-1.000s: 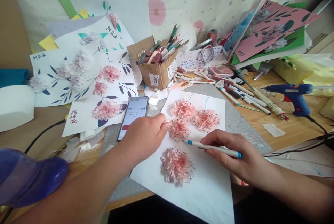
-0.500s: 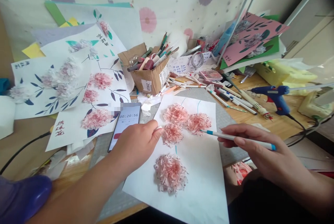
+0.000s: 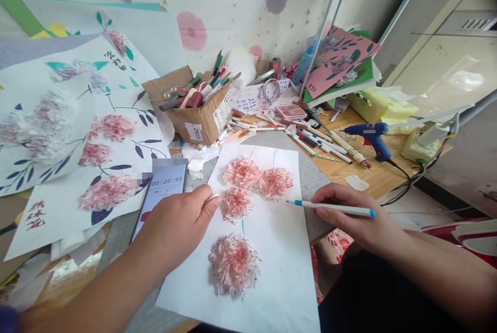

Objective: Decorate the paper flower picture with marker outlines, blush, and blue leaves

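Note:
My right hand (image 3: 349, 211) holds a white felt-tip pen (image 3: 334, 207) with blue ends. Its tip points left, just below the right-hand pink flower (image 3: 275, 184) on a white paper sheet (image 3: 277, 265). My left hand (image 3: 182, 224) is closed at the sheet's left edge; a small whitish bit shows between thumb and forefinger, too small to name. Several fluffy pink paper flowers with dark-tipped petals are on the sheet: three cluster near the top, and a larger flower (image 3: 235, 265) lies lower down. Short blue lines mark the sheet above and between the flowers.
A phone (image 3: 161, 188) showing a timer lies left of the sheet. Behind stand a cardboard box (image 3: 204, 120) of pens and scattered markers (image 3: 318, 141). A blue glue gun (image 3: 370, 139) with a cord is at right. Flower pictures (image 3: 116, 157) cover the left side.
The view has shifted right, so things sit further left. The pen tip has come away from the right-hand flower to just below it. My left hand keeps its place at the sheet's edge.

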`<action>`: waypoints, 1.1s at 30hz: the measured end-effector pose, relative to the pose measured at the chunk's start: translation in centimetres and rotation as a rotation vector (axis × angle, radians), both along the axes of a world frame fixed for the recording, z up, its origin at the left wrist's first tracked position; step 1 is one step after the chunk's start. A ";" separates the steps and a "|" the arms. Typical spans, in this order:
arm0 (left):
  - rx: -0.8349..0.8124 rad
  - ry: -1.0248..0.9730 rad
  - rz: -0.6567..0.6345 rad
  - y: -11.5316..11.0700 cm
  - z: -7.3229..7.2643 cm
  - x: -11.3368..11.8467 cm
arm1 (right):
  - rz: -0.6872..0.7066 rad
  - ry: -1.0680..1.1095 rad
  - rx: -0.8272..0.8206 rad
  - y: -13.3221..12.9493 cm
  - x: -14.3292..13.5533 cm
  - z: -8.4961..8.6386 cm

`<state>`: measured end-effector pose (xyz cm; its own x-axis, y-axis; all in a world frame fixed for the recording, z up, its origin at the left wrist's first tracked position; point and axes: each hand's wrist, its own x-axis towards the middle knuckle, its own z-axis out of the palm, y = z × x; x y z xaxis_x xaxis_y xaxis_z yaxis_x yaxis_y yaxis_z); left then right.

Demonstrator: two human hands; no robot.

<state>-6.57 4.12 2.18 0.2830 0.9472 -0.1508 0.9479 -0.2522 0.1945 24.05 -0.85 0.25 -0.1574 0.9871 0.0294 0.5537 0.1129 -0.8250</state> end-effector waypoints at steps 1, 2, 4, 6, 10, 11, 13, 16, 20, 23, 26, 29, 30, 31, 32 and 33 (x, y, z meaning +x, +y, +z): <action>0.001 0.003 0.000 0.0 0.0 0.0 | 0.005 -0.006 0.000 0.1 -0.1 -0.1; 0.002 0.005 -0.001 0.0 0.0 0.0 | 0.011 -0.011 0.002 0.1 -0.2 -0.2; 0.004 0.009 -0.006 0.1 0.0 -0.1 | 0.026 -0.025 0.011 0.2 -0.4 -0.3; 0.007 0.012 -0.008 0.0 -0.1 -0.1 | 0.045 -0.048 0.034 0.3 -0.6 -0.4; 0.014 0.003 -0.013 -0.1 0.1 -0.1 | 0.093 -0.100 0.087 0.3 -0.9 -0.2; 0.017 0.000 -0.015 -0.1 0.2 0.0 | 0.107 -0.107 0.089 0.2 -0.9 0.0; 0.020 -0.005 -0.014 -0.2 0.3 0.0 | 0.145 -0.106 0.058 -0.1 -0.8 0.5; 0.020 -0.007 -0.008 -0.2 0.2 0.0 | 0.239 -0.032 -0.034 -0.8 -0.3 1.4; 0.023 -0.010 -0.014 0.0 0.1 0.0 | 0.313 0.152 -0.139 -1.7 1.1 2.0; 0.035 -0.008 -0.017 0.2 0.0 0.0 | 0.105 0.235 -0.097 -2.2 2.1 1.5; 0.069 -0.005 -0.024 0.0 0.0 0.0 | -0.023 0.088 -0.031 -2.5 2.2 0.7; 0.193 -0.075 -0.118 -1.4 0.4 0.4 | 0.057 -0.126 0.035 -2.5 1.4 0.4; 0.276 -0.156 -0.235 -2.2 0.7 0.7 | 0.092 -0.171 0.061 -2.4 1.1 0.4; 0.342 -0.277 -0.424 -3.1 0.8 1.1 | 0.126 -0.205 0.085 -2.3 0.8 0.3; 0.334 -0.373 -0.628 -4.2 1.0 1.6 | 0.148 -0.228 0.105 -2.1 0.6 0.3; 0.308 -0.440 -0.810 -5.2 1.0 2.1 | 0.157 -0.244 0.120 -1.8 0.5 0.2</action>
<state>-4.49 -1.12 3.20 0.8384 0.4209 0.3464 0.3228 -0.8954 0.3067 24.58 -2.64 0.41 -0.3241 0.9421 0.0864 0.7021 0.3007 -0.6454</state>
